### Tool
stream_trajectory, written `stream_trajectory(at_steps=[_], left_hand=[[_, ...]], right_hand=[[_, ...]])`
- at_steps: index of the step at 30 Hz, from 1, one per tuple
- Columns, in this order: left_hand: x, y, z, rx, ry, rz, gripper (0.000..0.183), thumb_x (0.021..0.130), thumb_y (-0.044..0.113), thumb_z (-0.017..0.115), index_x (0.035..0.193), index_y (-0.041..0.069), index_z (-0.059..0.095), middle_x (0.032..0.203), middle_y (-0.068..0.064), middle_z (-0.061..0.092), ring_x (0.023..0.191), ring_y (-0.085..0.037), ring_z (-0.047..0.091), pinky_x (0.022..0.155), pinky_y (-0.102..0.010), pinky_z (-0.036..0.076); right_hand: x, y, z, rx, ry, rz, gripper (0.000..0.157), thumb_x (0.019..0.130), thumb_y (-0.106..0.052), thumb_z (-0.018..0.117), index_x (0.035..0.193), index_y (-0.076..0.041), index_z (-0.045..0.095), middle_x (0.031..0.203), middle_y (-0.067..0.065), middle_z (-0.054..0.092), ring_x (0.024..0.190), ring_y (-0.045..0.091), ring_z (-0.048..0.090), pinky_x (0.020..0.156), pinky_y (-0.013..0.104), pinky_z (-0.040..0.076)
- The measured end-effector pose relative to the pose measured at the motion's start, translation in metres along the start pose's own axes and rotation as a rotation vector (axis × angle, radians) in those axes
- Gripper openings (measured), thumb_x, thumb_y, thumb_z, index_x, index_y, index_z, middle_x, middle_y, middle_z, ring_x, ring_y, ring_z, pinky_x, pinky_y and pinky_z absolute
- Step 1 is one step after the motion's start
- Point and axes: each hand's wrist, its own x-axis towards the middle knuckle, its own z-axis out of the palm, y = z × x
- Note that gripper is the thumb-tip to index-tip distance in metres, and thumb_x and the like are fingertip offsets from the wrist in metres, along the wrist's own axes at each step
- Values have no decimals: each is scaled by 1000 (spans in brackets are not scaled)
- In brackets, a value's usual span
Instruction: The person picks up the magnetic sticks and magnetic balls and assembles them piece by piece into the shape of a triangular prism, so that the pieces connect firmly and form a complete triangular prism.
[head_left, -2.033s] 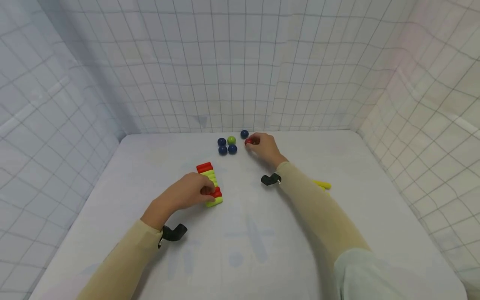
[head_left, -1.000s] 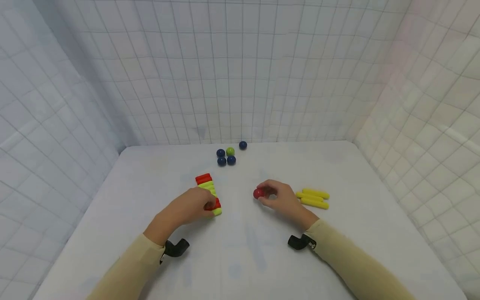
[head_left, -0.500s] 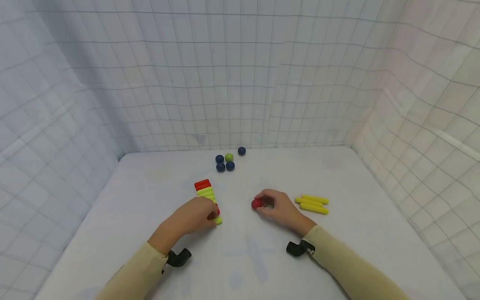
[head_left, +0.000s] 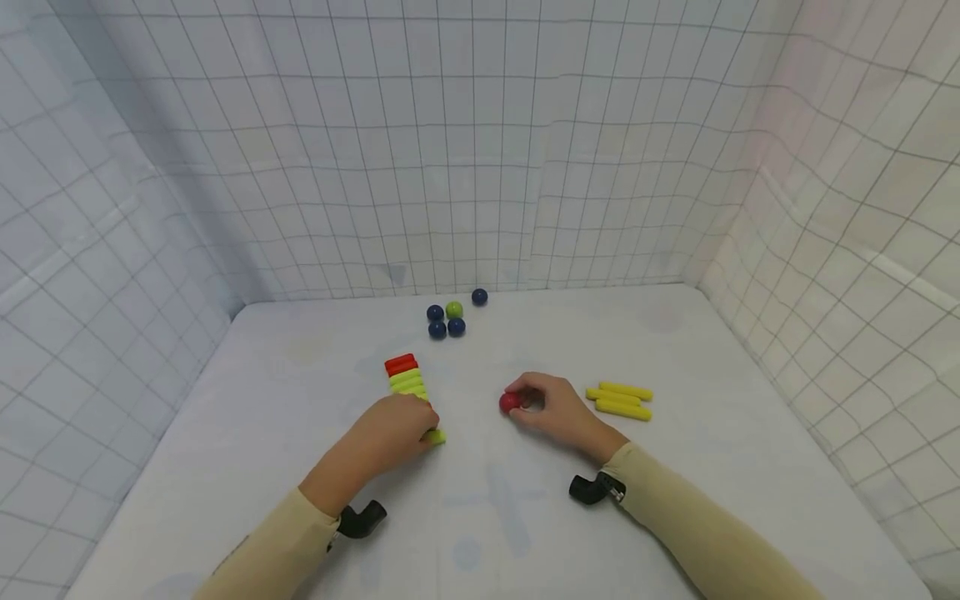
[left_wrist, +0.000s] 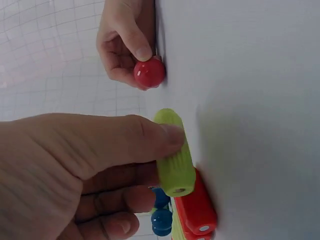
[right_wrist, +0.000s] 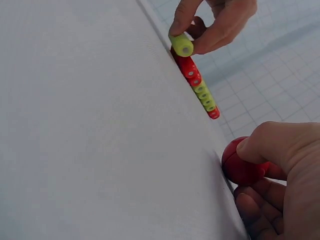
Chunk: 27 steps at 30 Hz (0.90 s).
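Note:
My left hand pinches a lime-green ribbed stick between thumb and forefinger, at the near end of a row of red and lime-green sticks. In the left wrist view a shadow lies on the table beside that stick, and the red sticks sit just past its end. To the right, my right hand holds a glossy red ball between thumb and fingers, at the table surface. The left hand hides part of the row in the head view.
Several dark blue balls and one green ball cluster at the back, with a single blue ball apart. Yellow sticks lie right of my right hand. Grid-patterned curtains enclose the white table.
My right hand has brought the red ball from beside the balls at the back toward the front, then held it nearly still. My left hand has stayed at the row's near end.

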Motion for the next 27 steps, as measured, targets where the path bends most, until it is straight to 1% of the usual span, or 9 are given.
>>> stream_trajectory(at_steps=[2,6,8,10,13,17,21,25,27], left_hand=[[2,-1,-2,-36,39,24,9,93,18,89,95,15,80,80,8,62,75,-12,55,78,-31,56],[8,-7,-11,-144,119,40,15,93,19,89,107,16,84,91,10,67,80,-9,58,79,-30,57],[16,-9,-16,-183,153,54,18,93,18,88,110,14,84,94,8,70,82,-11,61,79,-30,57],[25,-10,-19,-209,172,72,20,94,18,88,113,13,84,96,7,71,86,-12,65,82,-32,58],[42,-10,-18,-239,164,107,21,96,18,86,115,10,83,98,5,74,91,-14,68,87,-34,58],[58,-9,-9,-271,127,127,20,98,18,83,117,10,83,103,3,76,96,-16,69,91,-36,58],[63,-12,0,-281,113,127,19,100,16,81,117,10,84,105,2,77,100,-18,70,95,-37,58],[66,-13,4,-271,118,121,18,100,16,81,116,10,84,105,2,77,101,-19,71,97,-38,57],[68,-12,6,-289,115,123,16,100,15,81,114,11,85,104,2,77,100,-18,71,97,-38,58]], right_hand=[[0,-1,1,0,-3,13,29,94,-13,84,122,-19,76,109,-12,72,96,11,67,86,34,57],[0,-3,1,-3,-25,37,29,95,-14,84,122,-21,76,110,-14,72,98,10,67,88,34,57],[0,-3,1,-9,-28,38,29,95,-15,84,122,-23,76,110,-14,72,98,10,67,89,34,57],[1,-3,0,-12,-22,32,29,95,-14,84,122,-23,76,110,-14,72,98,10,67,89,35,57],[1,-3,-1,-17,-13,28,29,95,-14,84,121,-24,77,109,-15,72,98,9,67,89,34,57],[0,-4,-1,-10,-20,28,29,95,-14,84,121,-24,77,111,-15,73,98,9,68,90,34,56],[0,-5,-1,0,-16,35,30,95,-13,84,122,-22,77,112,-14,74,98,10,69,90,34,56],[0,-5,-3,7,-14,35,29,96,-14,84,124,-20,77,113,-11,74,98,10,69,90,34,57],[-1,-5,-3,10,-10,34,29,96,-14,84,124,-20,78,113,-11,74,98,10,69,89,34,57]])
